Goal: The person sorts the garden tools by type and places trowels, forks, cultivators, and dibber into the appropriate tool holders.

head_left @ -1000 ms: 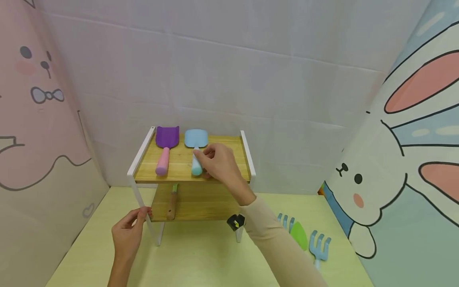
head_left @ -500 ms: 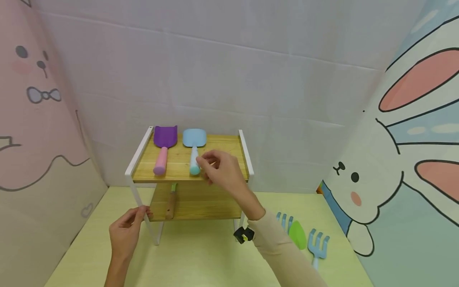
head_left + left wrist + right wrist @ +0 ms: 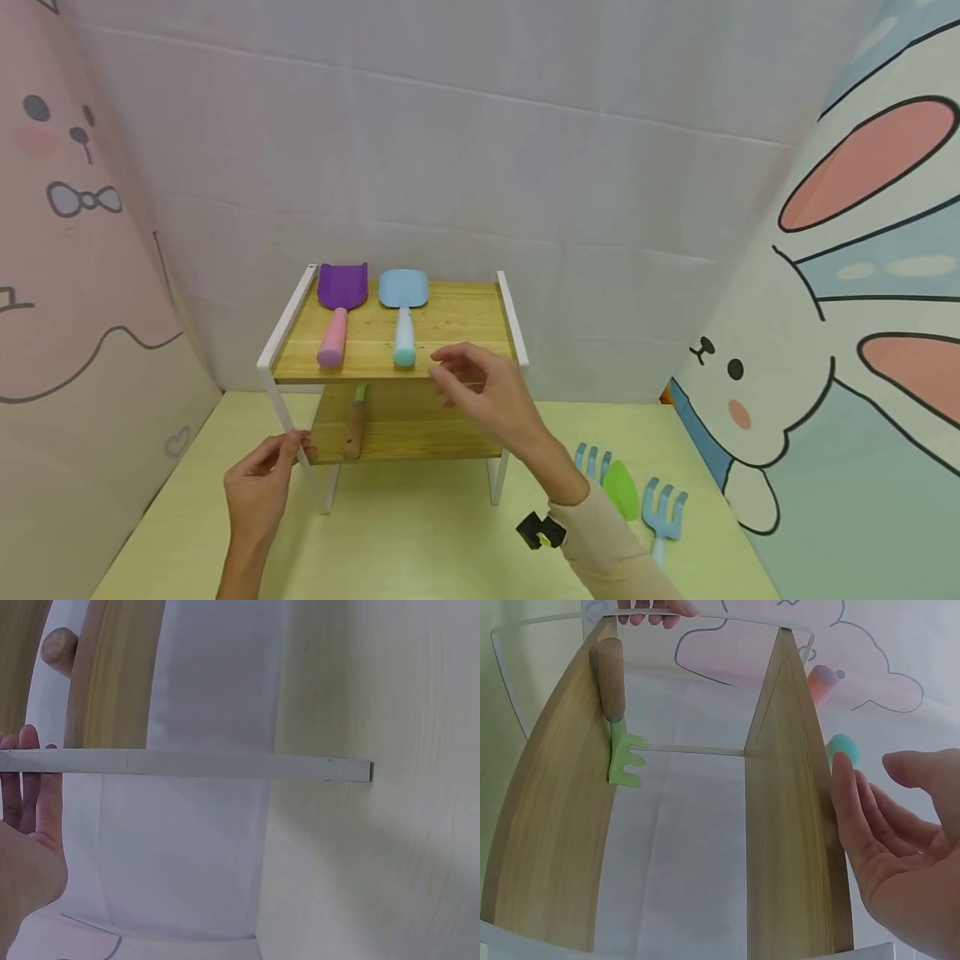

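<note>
With right hand [image 3: 495, 400] empty, loosely spread right of light-blue plastic shovel [image 3: 404, 323] on upper wooden shelf [image 3: 465, 321], left hand [image 3: 258, 483] gripping white metal frame [image 3: 288, 317], likely past placing, probably reach right next.

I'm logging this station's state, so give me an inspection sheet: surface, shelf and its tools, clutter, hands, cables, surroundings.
Surface: pale table, under a two-tier shelf.
Tools: purple shovel and blue shovel side by side on top; wood-handled green fork below.
Clutter: blue fork, second blue fork and green tool right of the shelf.
Hands: left hand grips the shelf's white frame; right hand holds nothing, near the blue shovel.
Cables: nothing seen.
Surroundings: white sheet behind, cartoon-printed sheets either side.
</note>
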A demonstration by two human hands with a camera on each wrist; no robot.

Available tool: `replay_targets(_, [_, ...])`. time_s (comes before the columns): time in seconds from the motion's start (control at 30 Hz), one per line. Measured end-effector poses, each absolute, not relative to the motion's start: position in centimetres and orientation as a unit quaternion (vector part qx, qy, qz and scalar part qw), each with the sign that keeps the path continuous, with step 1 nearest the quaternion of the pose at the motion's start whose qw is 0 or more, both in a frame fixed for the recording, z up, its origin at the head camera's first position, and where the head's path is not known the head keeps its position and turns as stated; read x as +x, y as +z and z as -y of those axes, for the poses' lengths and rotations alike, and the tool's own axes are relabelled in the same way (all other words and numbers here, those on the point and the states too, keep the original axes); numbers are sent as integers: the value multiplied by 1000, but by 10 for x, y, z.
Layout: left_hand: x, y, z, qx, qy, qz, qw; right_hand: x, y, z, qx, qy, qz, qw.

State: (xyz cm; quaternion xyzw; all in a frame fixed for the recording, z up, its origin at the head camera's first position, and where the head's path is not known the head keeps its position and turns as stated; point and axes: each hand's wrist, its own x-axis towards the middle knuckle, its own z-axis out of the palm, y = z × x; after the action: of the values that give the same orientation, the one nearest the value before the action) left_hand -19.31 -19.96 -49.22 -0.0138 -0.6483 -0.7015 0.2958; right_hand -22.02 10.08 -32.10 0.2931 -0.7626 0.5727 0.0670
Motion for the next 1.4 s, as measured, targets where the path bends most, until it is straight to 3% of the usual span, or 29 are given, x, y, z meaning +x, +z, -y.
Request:
replay_targets(0.7, [-192,-491,196,-14,-729,613,305,-201,-363,-130,342,560,748,105])
replay_targets(1.4, [-195,-492,194,-6,-737,607,297,-191,-417,-174,314,585,736,133])
